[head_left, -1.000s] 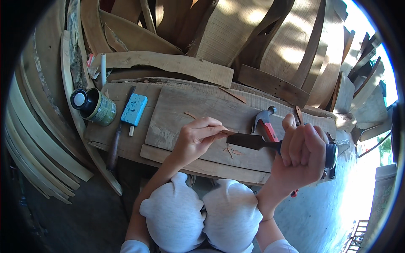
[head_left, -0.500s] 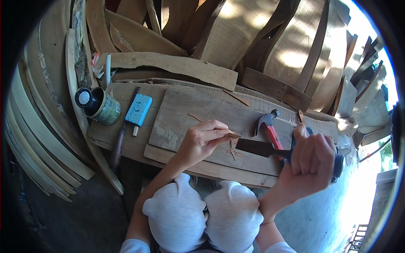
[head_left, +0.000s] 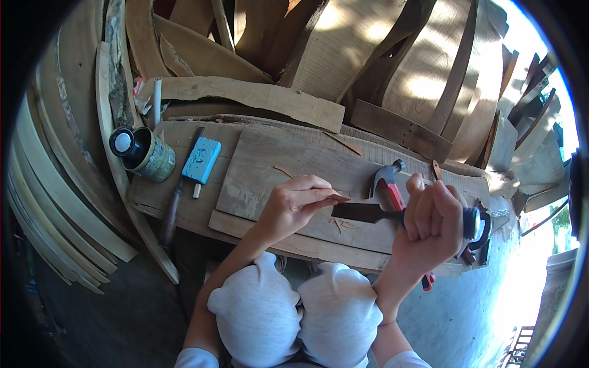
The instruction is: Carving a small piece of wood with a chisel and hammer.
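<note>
In the head view, the left hand (head_left: 294, 203) pinches a small, thin, brown wooden piece (head_left: 340, 198) between thumb and fingers, above a flat, grey-brown wooden board (head_left: 257, 168). The right hand (head_left: 429, 218) has its fingers curled tightly around the handle of a dark, flat-bladed metal chisel (head_left: 363, 213), its tip just beside the piece, while a red-handled metal claw hammer (head_left: 393, 189) lies beyond the blade

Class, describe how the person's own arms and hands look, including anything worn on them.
The left hand and right hand wear no gloves. Both forearms are uncovered. Pale, whitish sleeves show at the picture's lower edge, with no print visible.
</note>
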